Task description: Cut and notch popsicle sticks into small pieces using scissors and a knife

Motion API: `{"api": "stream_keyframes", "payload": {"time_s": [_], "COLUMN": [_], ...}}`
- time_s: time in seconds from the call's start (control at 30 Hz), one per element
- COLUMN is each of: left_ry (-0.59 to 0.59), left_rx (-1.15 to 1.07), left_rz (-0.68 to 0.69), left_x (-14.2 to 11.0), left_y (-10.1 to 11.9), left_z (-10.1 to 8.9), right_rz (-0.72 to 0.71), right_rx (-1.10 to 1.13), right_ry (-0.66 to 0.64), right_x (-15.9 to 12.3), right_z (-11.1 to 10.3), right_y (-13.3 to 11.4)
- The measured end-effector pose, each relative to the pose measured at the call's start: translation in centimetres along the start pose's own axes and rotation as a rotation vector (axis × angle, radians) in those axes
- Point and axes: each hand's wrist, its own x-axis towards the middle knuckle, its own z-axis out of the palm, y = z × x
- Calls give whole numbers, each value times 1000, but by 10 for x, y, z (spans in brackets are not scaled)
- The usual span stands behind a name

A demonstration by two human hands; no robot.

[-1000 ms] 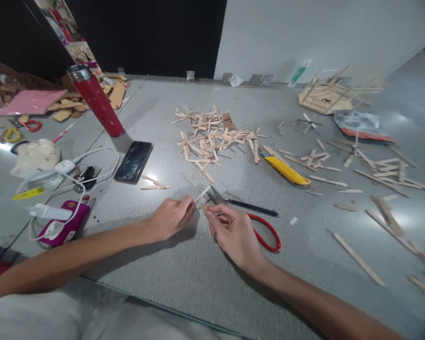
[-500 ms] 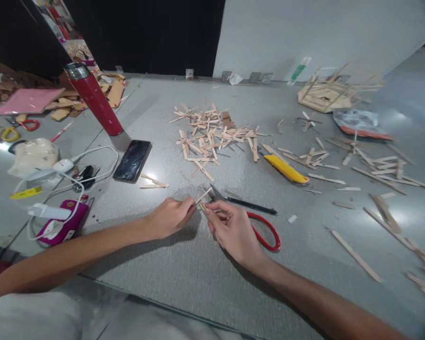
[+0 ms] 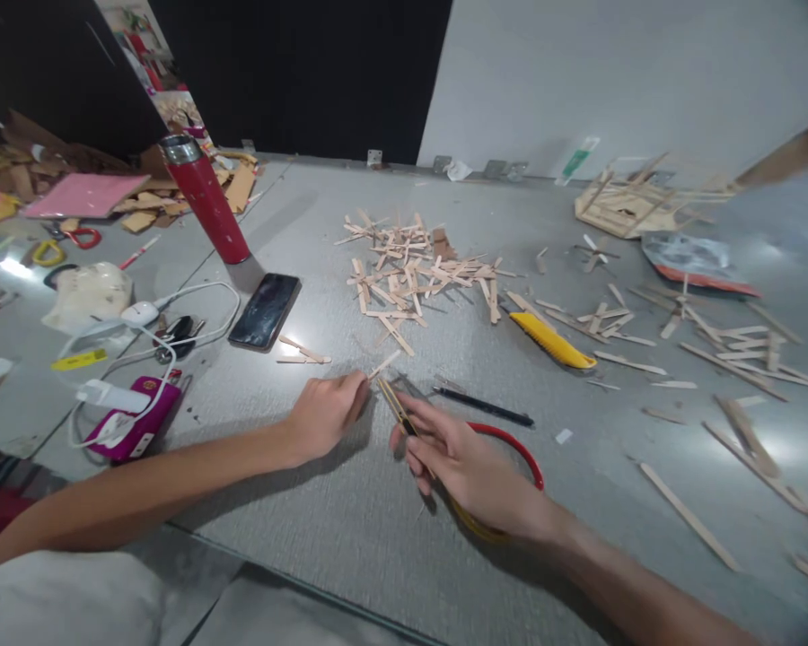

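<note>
Red flask (image 3: pixel 208 202) near dark phone (image 3: pixel 266 311).

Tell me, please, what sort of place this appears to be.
Probably a craft or model-making workspace: loose wooden sticks lie heaped on the table, a wooden-looking frame sits farther back, and the left hand pinches a thin stick.

A black panel (image 3: pixel 323 81) and a pale panel (image 3: pixel 545 72) back the grey tabletop (image 3: pixel 350 529); white glare (image 3: pixel 17 267) spots its surface.
</note>
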Motion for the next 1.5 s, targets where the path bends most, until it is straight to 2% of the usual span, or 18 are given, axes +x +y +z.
{"api": "stream_keyframes", "payload": {"time_s": [0.07,0.17,0.33,0.47,0.57,0.7,1.1,1.5], "left_ry": [-3,-7,11,28,40,37,-11,68], "left_rx": [-4,-22,-70,-122,-159,-185,-221,-208], "left_rz": [-23,-43,-76,-92,-97,-82,14,-113], "left_x": [0,0,-1,0,1,2,3,3], "left_y": [0,-1,-2,-2,-3,-5,-6,-3], "left_z": [0,1,2,2,2,2,0,3], "right_rz": [44,43,35,-106,-201,-249,-237,-271], "right_rx": [24,38,-172,-332,-346,-321,-316,-302], "right_ry": [-16,93,193,298,363,380,358,384], "right_x": [0,0,-3,-6,-4,1,9,8], "right_z": [0,4,6,5,2,0,2,7], "right_y": [-2,-1,2,3,6,10,9,14]}}
